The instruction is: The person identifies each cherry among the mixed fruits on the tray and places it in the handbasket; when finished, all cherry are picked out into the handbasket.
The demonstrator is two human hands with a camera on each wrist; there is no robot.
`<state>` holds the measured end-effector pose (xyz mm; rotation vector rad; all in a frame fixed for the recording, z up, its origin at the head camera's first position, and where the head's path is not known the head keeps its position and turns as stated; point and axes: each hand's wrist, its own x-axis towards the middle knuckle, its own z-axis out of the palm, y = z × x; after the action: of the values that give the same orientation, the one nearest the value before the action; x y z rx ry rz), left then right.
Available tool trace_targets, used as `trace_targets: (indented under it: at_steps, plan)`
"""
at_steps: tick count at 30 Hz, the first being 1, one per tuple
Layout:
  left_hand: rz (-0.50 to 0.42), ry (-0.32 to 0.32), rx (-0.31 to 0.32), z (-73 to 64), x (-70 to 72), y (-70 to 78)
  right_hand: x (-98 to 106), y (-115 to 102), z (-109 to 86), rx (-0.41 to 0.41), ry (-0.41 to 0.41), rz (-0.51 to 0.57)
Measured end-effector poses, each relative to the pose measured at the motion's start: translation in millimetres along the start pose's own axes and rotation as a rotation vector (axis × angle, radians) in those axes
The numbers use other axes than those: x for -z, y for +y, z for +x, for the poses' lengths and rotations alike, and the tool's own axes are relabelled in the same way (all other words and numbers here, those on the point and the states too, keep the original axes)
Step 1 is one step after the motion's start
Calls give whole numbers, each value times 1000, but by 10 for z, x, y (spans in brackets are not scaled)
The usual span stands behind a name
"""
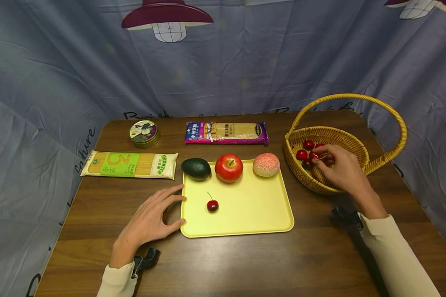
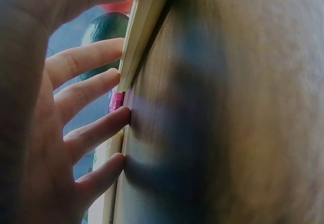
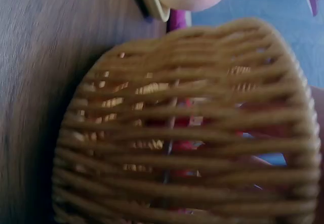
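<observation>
My left hand [image 1: 148, 216] lies at the left edge of the yellow tray [image 1: 245, 214], thumb and fingertips spread along its rim. One dark red cherry [image 1: 212, 206] with its stem up sits on the tray's left part. Along the back of the tray are an avocado [image 1: 196, 168], a red apple [image 1: 228, 168] and a peach [image 1: 266, 164]. Inside the wicker basket [image 1: 351, 144], my right hand [image 1: 342, 169] pinches a cherry [image 1: 314, 156] by its stem between thumb and forefinger. Several other cherries [image 1: 302, 154] lie around it. The basket wall mostly hides this hand in the right wrist view.
Behind the tray lies a purple noodle packet [image 1: 226, 133]. A green and yellow noodle packet [image 1: 130, 164] is at the left, with a round tin [image 1: 144, 134] behind it. The basket's tall handle [image 1: 401, 123] arches over its far side. A grey-blue curtain [image 1: 223, 62] hangs behind the table.
</observation>
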<state>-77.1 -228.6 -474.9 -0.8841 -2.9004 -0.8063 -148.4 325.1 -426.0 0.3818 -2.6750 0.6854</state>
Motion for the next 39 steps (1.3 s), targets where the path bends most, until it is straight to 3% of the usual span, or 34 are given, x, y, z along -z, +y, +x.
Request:
trace_targets:
  at_steps: [10,18,39]
  plan:
    - [8,2,3,4,-5,-4,3,115,61,-87,-164,19]
    - [12,8,5,-1,-13,-2,3,187,98,-42,-176,-9]
    - [9,3,7,5,7,7,-9,215,116,-48,-244,-37]
